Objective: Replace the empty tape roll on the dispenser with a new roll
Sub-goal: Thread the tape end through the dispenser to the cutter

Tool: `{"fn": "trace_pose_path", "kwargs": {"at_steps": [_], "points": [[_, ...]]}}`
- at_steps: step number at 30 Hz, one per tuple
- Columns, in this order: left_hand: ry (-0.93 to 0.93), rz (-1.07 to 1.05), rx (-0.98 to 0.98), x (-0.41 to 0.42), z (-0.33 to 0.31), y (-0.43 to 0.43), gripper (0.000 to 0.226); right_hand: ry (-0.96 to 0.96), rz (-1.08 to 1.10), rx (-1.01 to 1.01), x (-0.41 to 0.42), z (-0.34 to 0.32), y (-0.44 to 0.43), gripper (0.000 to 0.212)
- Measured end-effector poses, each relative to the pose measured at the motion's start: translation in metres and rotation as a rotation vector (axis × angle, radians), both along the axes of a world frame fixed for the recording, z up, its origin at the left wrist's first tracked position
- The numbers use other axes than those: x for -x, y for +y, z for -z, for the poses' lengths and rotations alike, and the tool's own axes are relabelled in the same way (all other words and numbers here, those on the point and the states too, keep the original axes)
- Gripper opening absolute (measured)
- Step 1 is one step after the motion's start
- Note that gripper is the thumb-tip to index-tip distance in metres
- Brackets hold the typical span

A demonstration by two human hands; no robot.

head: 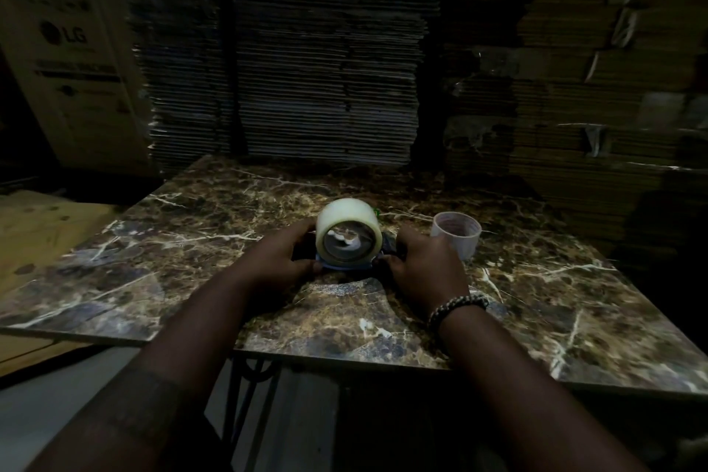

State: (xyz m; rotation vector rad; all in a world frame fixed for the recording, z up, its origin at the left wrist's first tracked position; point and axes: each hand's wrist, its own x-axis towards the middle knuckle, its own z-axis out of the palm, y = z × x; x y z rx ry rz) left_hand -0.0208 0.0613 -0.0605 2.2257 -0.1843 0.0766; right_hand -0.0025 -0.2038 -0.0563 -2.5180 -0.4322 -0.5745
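Two hands flank new roll (348, 238) mid-bench (536, 280): left hand (279, 261) and right hand (423, 268) clamp dark dispenser (389, 243) beneath, probably steadying while roll seats. Empty core (456, 232) parked right, clear.

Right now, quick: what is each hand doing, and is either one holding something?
Left hand: closed on the left end of the tape dispenser, under the new roll.
Right hand: closed on the dispenser's right end.
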Motion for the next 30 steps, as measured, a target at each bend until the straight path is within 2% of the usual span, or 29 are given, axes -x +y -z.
{"fn": "trace_pose_path", "kwargs": {"at_steps": [30], "points": [[-0.006, -0.006, -0.008, -0.0026, 0.0010, -0.0006, 0.073, 0.032, 0.033, 0.010, 0.0032, -0.0037, 0.0013, 0.034]]}}
